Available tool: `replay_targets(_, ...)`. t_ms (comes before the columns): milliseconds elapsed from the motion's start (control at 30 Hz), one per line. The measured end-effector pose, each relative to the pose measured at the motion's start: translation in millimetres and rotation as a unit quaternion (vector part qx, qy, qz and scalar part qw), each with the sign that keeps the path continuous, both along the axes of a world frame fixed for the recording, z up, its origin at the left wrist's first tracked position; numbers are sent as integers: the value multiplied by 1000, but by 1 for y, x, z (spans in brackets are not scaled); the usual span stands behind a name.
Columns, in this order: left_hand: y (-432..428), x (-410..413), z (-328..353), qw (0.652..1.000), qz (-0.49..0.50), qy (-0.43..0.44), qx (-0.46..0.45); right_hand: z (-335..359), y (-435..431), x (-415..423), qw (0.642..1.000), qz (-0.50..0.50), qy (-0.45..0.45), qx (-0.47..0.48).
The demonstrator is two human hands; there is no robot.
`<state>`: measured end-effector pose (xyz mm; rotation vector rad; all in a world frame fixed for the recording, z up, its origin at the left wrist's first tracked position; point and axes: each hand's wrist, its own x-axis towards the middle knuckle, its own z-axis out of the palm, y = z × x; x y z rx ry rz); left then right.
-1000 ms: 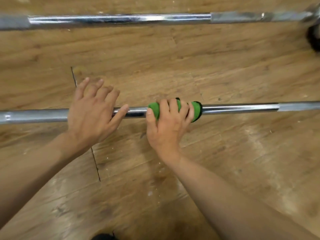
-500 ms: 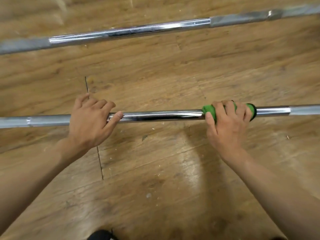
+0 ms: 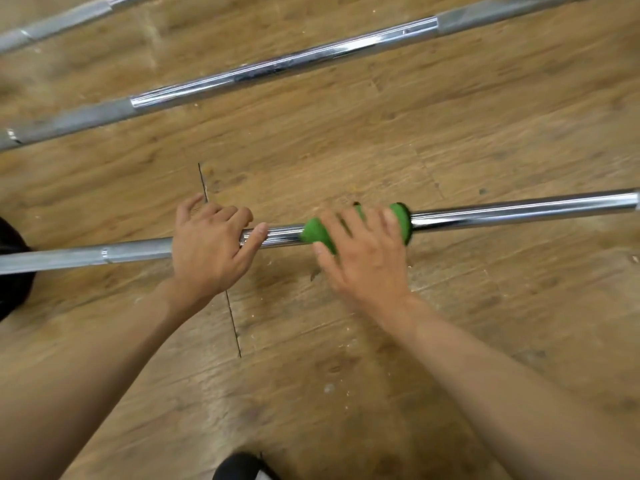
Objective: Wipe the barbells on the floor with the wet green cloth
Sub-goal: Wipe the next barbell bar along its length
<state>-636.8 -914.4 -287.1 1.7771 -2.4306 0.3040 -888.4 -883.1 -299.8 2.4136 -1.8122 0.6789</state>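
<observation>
Fingers of the right hand (image 3: pixel 363 258) wrap the wet green cloth (image 3: pixel 317 233) round the nearest chrome barbell (image 3: pixel 519 211) on the wooden floor (image 3: pixel 450 341); the left hand (image 3: pixel 207 251) clamps it. I'd squeeze evenly, sliding end to end.

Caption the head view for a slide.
Right hand wraps green cloth around nearest barbell; left hand grips it on wooden floor.

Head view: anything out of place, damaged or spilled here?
Nothing serious. The right hand grips the green cloth wrapped round the nearest barbell, and the left hand holds it alongside. Only pale specks and a thin dark line mark the wooden floor; the line looks like a board seam.
</observation>
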Motion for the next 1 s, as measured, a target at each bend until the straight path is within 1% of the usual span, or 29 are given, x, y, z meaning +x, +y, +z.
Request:
replay_targets(100, -7, 1, 2, 1000, 0, -1, 20, -6, -7, -69, 998, -58, 29, -25)
replay_targets(167, -11, 1, 2, 1000, 0, -4, 24, -7, -9, -100, 994, -95, 36, -27)
replay_targets(233, -14, 0, 1, 1000, 7, -12, 22, -8, -12, -100, 989, -145, 15, -20)
replay_targets(300, -16, -2, 1, 999, 18, -17, 21, -3, -17, -75, 975, -221, -34, -3)
replay_targets(333, -18, -3, 2, 999, 23, -17, 21, 1, -19, -56, 969, -243, -53, 6)
replay_targets(367, -20, -3, 3, 999, 27, -17, 23, 4, -19, -35, 969, -241, -58, 16)
replay_targets(400, -21, -3, 4, 999, 29, -17, 26, 6, -18, -16, 974, -217, -54, 24)
replay_targets(500, -25, -4, 5, 999, 23, -9, 36, 10, -12, 9, 992, -120, -13, 44)
replay_targets(600, -26, -2, 3, 1000, 10, 10, 27, 6, -17, -35, 997, -16, 68, 19)
replay_targets(633, -26, -1, 2, 1000, 6, 13, 22, 3, -20, -61, 996, -10, 93, 7)
replay_targets(700, -28, -1, 1, 1000, 0, 14, 5, 1, -24, -109, 992, -64, 109, -4)
replay_targets(767, -29, -3, 1, 1000, -1, 12, -16, 0, -24, -133, 988, -132, 75, -10)
replay_targets(833, -29, -4, 0, 1000, -1, 6, -29, -2, -25, -123, 977, -215, 10, -5)
replay_targets(900, -29, -3, -1, 1000, 0, 4, -31, 3, -27, -85, 959, -280, -40, 17)
replay_targets(933, -29, -3, 0, 1000, -1, 5, -31, 7, -27, -60, 961, -272, -45, 31)
replay_targets(1000, -31, -4, 1, 1000, -6, 10, -28, 11, -23, -10, 981, -187, -22, 55)
